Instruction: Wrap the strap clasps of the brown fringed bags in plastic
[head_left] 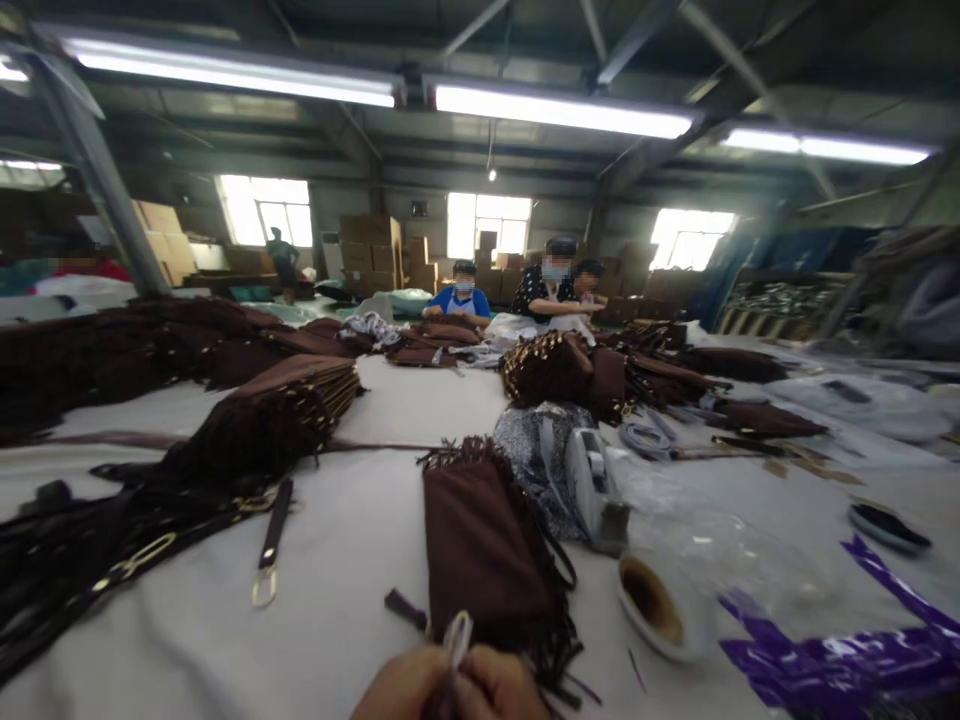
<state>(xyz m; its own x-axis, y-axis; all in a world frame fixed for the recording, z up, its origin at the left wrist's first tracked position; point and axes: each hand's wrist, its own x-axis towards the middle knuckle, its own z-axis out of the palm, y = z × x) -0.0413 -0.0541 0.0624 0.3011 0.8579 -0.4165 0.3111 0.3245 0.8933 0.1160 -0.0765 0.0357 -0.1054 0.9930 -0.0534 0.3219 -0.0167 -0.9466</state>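
**Both your hands pinched close around one small loop**

And here you are, low at six o'clock: your left hand [405,688] is curled nearly closed, gripping the narrow, pale, shiny loop [459,632] at the fingertips. Your right hand [501,688] meets it, fingers bent in to a pinch on the same piece! The loop pokes up between them, perhaps so you can see its opening while both sides steady it. What hangs below it, your fingers hide.

Straight past them at twelve o'clock lies the flat, rectangular, dark-brown fabric pouch with fringed edges [484,540], near your fingertips, probably laid there for easy reach. Swing to ten o'clock: a short black strap with a gold oval ring [271,535] lies apart from the tangled heap of black straps with gold fittings [82,560], so it seems singled out. Eleven o'clock, further off, a thick stack of dark-brown fringed pouches [277,410], apparently bunched to save room.

Over to one o'clock, the pale, boxy tape dispenser [592,485] stands by a crumpled silvery bag [536,450]; toward half past two, a white, brown-stained round bowl [697,640] sits aside, likely kept off the fabric; at three, glossy purple plastic sheeting [840,660] sprawls across the white-covered table [352,610]
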